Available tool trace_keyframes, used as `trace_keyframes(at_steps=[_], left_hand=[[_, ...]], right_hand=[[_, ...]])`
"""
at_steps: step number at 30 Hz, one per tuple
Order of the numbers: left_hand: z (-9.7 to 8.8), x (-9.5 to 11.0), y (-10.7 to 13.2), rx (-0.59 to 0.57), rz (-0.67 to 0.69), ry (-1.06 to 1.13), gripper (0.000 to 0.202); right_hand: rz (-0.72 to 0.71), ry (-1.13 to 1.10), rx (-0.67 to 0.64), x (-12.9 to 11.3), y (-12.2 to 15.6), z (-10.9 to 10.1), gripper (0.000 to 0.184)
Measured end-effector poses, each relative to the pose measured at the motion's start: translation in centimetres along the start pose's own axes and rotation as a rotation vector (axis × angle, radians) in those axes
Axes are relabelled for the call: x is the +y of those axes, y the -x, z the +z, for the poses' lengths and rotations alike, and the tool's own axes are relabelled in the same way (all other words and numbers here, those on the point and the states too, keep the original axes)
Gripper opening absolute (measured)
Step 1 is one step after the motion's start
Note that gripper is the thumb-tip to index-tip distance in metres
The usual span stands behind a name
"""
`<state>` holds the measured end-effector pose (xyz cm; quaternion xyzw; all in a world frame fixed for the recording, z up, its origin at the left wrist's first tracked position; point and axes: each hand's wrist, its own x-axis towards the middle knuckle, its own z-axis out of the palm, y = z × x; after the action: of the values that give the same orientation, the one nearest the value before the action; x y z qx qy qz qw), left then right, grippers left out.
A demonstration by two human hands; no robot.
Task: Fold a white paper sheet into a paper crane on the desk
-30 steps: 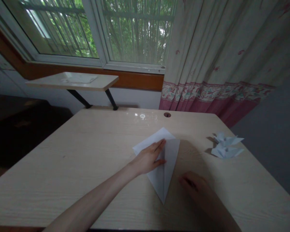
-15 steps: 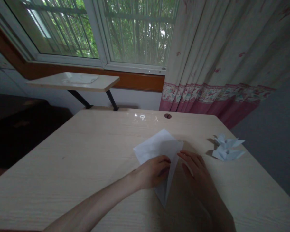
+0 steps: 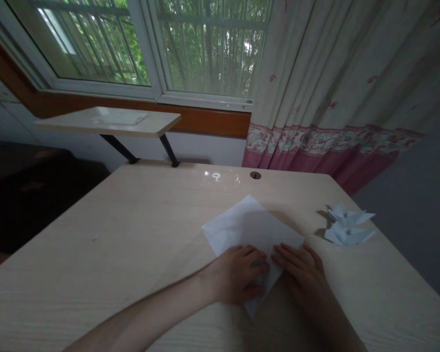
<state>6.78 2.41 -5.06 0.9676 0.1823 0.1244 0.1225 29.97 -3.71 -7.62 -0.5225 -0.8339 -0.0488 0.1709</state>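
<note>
A white sheet of paper (image 3: pixel 247 222) lies on the desk with one corner pointing away from me and another toward me. My left hand (image 3: pixel 241 274) rests on its lower part, fingers bent and spread, pressing on the surface. Along the lower right edge, my right hand (image 3: pixel 302 269) lies with its fingers stretched flat over the paper. The paper beneath both hands is partly hidden. Two folded white paper pieces (image 3: pixel 347 232), pointed in shape, sit together to the right of my right hand.
The pale wooden desk (image 3: pixel 124 234) has a round cable hole (image 3: pixel 255 175) near its back edge. A raised shelf (image 3: pixel 161 124) on black legs stands at the back left, bearing something white and flat (image 3: pixel 120 117). Behind are a window and a curtain (image 3: pixel 315 98).
The paper's right side, folded inward before, now lies spread out to the right. My right hand has moved lower and flattened onto the edge; my left hand has shifted slightly toward me.
</note>
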Motion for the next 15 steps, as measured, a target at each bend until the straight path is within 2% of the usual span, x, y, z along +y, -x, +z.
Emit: trace_keyframes(at_steps=[8,12,15], left_hand=[[-0.1,-0.1,0.5,0.007,0.115,0.125,0.076],[-0.6,-0.3,0.7,-0.016,0.174,0.106,0.081],[-0.4,-0.4,0.8,-0.004,0.216,0.069,0.077]], right_hand=[[0.074,-0.096,-0.161,-0.1,1.1,0.5,0.053],[0.117,-0.143,-0.206,-0.2,1.3,0.6,0.05],[0.15,-0.154,-0.2,-0.3,1.3,0.7,0.047]])
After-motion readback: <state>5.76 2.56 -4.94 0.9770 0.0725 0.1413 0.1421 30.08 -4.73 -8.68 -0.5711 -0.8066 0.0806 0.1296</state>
